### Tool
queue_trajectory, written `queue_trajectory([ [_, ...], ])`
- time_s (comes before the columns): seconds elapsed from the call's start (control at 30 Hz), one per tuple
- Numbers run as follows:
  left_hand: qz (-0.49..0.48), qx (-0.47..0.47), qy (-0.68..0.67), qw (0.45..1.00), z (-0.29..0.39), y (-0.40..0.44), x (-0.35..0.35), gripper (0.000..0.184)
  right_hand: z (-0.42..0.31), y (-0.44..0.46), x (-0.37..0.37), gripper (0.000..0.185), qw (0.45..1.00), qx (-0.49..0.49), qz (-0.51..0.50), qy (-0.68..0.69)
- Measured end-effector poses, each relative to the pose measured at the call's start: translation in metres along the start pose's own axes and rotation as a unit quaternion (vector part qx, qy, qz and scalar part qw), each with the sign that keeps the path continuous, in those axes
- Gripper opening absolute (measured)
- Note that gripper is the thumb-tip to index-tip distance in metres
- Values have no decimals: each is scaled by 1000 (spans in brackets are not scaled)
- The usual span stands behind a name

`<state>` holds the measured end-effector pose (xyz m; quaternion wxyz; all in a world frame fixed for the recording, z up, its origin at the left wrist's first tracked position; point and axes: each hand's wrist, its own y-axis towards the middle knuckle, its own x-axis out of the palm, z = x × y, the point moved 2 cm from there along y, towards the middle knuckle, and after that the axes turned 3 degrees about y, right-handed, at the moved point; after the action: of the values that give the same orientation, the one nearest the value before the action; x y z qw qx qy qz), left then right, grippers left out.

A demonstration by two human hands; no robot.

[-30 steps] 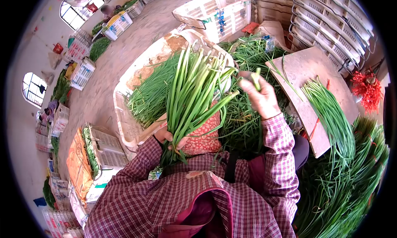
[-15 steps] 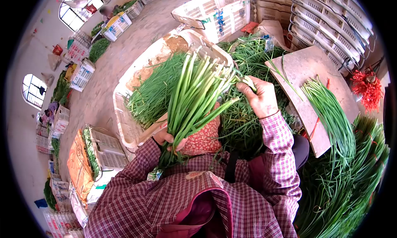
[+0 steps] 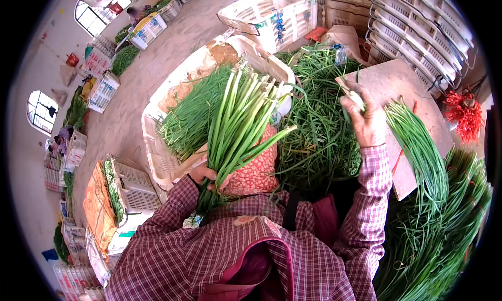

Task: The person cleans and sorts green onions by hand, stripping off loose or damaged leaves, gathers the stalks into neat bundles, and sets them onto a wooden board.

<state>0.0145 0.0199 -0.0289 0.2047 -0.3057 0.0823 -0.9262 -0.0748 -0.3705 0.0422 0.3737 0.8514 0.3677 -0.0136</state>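
Observation:
My left hand (image 3: 205, 176) is closed around the lower, leafy part of a bunch of garlic chives (image 3: 235, 123), whose pale stem ends fan out up and to the right. One stalk sticks out sideways from the bunch. My right hand (image 3: 366, 115) is raised over the left edge of a board (image 3: 402, 76), apart from the bunch, its thumb and fingers pinched. A small pale piece shows between them, too small to name. Below and left of that hand lies a heap of loose green leaves (image 3: 319, 112). A tied chive bundle (image 3: 415, 139) rests on the board.
More chives (image 3: 193, 110) lie in a white crate (image 3: 151, 139) ahead. Another white crate (image 3: 293, 18) stands behind it, with stacked crates (image 3: 418, 29) at the right. Red ties (image 3: 463, 110) hang at the right, above a large chive pile (image 3: 434, 248). Someone sits far left.
My right hand has moved right, from the stem ends of the bunch to the edge of the board. My left hand and the chives have shifted slightly left.

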Motion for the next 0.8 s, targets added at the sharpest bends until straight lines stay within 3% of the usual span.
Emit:
queue_trajectory([
  [0.07, -9, -16, 9, 1000, -1, -1, -2, 41, -29, -2, 15, 25, 995, -7, -41, 88],
  [0.13, 14, -33, 39, 999, -5, -2, -8, 34, -62, -1, 27, 24, 991, -40, -109, 69],
  [0.17, 19, -32, 67, 997, -11, 1, -18, 46, -69, -4, 35, 25, 990, -48, -111, 70],
  [0.27, 63, -47, 40, 996, -16, -2, -24, 46, -78, -8, 50, 24, 987, -59, -148, -15],
  [0.33, 79, -48, 48, 995, -13, -3, -18, 47, -74, -8, 52, 18, 985, -97, -127, -69],
  [0.4, 97, -48, 54, 993, -14, -3, -20, 47, -53, -6, 54, 12, 989, -61, -83, -102],
  [0.47, 48, -25, 31, 998, -16, -2, -24, 48, -30, 2, 35, 7, 982, -144, 27, -115],
  [0.5, 44, -12, 62, 997, -8, -2, -13, 38, -15, 5, 24, 6, 982, -131, 41, -132],
  [0.6, 57, -16, 85, 995, -4, -2, -13, 41, -7, 7, -3, 24, 980, -6, 12, -198],
  [0.67, 61, 0, 92, 994, -7, 1, -16, 44, -21, 3, 2, 30, 994, -19, 18, -105],
  [0.73, 68, 14, 100, 993, -7, 3, -14, 47, -41, -2, 16, 34, 996, -61, -49, -52],
  [0.8, 75, -8, 81, 994, -6, 6, -11, 52, -51, -11, 41, 36, 994, -36, -103, -31],
])
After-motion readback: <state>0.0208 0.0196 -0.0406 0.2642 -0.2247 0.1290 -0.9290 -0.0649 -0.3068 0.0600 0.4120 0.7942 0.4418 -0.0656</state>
